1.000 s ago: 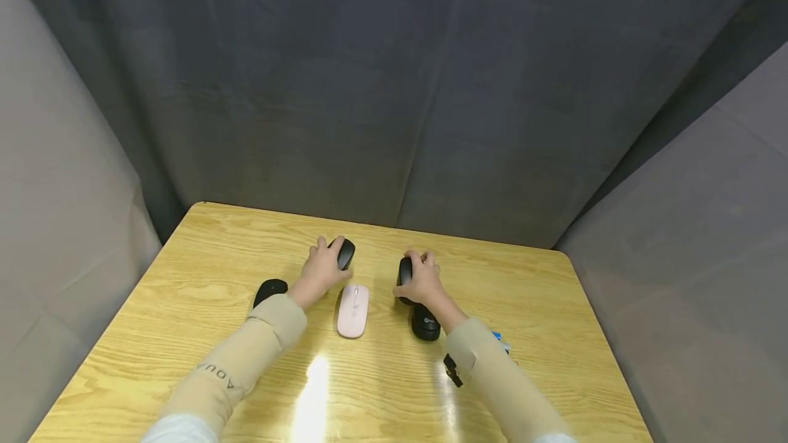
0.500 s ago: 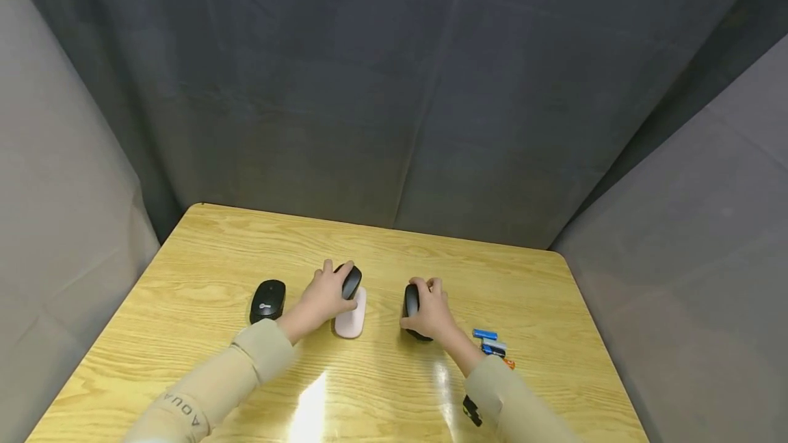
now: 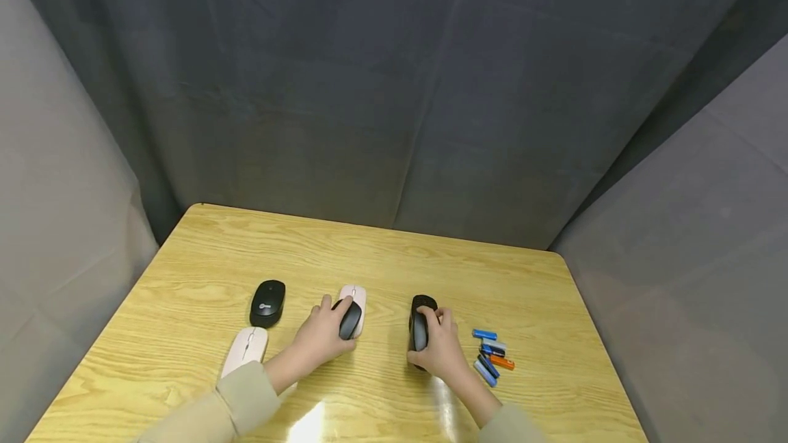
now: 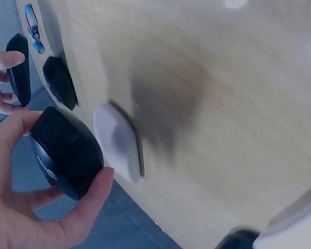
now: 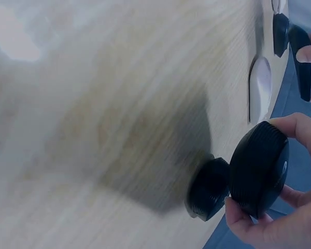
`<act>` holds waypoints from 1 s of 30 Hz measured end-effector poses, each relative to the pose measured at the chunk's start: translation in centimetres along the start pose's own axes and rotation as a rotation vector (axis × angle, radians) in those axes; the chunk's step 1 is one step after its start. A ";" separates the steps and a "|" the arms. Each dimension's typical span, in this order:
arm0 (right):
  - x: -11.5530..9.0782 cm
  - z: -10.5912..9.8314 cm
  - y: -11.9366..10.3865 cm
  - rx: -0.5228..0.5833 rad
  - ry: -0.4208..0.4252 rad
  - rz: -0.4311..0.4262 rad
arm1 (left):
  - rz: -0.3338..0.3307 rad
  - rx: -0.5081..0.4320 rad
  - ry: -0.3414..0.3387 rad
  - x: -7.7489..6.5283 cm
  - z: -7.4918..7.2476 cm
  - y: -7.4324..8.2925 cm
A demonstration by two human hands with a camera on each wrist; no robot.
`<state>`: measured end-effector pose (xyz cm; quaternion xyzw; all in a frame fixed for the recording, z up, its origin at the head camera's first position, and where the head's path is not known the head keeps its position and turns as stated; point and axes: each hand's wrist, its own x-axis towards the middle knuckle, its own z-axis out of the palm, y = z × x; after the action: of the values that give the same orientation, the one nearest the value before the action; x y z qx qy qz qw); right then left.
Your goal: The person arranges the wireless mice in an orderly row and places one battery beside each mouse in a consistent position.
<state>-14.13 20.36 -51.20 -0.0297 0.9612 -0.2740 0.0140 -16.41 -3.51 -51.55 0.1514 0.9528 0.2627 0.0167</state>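
My left hand [image 3: 322, 335] grips a black computer mouse [image 3: 350, 321] by its sides; the left wrist view shows this mouse [image 4: 67, 153] raised off the table. Partly behind it in the head view lies a pale pink mouse [image 3: 357, 292]. My right hand [image 3: 444, 347] holds a second black mouse [image 3: 421, 333] between thumb and fingers, also lifted in the right wrist view. Another black mouse [image 3: 425, 301] lies on the table just beyond it, partly covered. On the left side rest a black mouse [image 3: 267, 303] and a pale pink mouse [image 3: 246, 348], the latter partly hidden by the left sleeve.
Several loose batteries [image 3: 485, 335], mostly blue with an orange one [image 3: 502, 362], lie to the right of my right hand. The wooden table [image 3: 295, 238] ends at a dark grey curtain [image 3: 320, 122], with pale cloth [image 3: 689, 258] at the sides.
Both hands have moved back toward the body, each carrying its black mouse. The pink mouse at lower left and all the batteries have come into view as the arms withdrew.
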 end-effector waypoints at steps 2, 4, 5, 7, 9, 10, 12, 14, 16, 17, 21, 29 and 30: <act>-0.7 0.0 0.1 0.002 -0.002 0.009 | -0.010 -0.009 -0.001 -0.8 0.3 0.0; -1.3 0.1 0.1 0.010 -0.010 0.019 | -0.016 -0.020 0.000 -1.5 0.6 0.1; -1.6 0.1 0.1 0.016 -0.014 0.024 | -0.018 -0.028 -0.001 -1.9 0.8 0.2; -2.2 0.2 0.1 0.018 -0.023 0.037 | -0.020 -0.042 -0.008 -2.5 1.1 0.3; -2.6 0.4 0.2 0.014 -0.027 0.048 | -0.024 -0.058 -0.017 -3.0 1.4 0.4; -2.9 0.5 0.2 0.015 -0.027 0.052 | -0.024 -0.062 -0.018 -3.2 1.6 0.4; -3.3 0.7 0.3 0.014 -0.026 0.061 | -0.028 -0.062 -0.025 -3.6 1.8 0.4; -3.7 1.1 0.4 0.013 -0.026 0.068 | -0.031 -0.061 -0.031 -4.0 2.1 0.3; -4.1 1.4 0.6 0.015 -0.026 0.072 | -0.031 -0.060 -0.036 -4.4 2.4 0.2; -4.3 1.6 0.7 0.013 -0.026 0.076 | -0.033 -0.061 -0.043 -4.5 2.6 0.2; -4.8 2.2 1.2 -0.004 -0.018 0.091 | -0.038 -0.076 -0.067 -4.9 3.3 0.1; -5.2 2.8 1.4 -0.011 -0.047 0.112 | -0.054 -0.078 -0.088 -5.3 4.5 0.1; -5.1 2.8 1.4 -0.011 -0.054 0.114 | -0.055 -0.075 -0.085 -5.3 4.6 0.1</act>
<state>-8.94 20.39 -54.23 0.0176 0.9621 -0.2665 0.0552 -10.81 -2.71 -55.66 0.1352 0.9446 0.2908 0.0699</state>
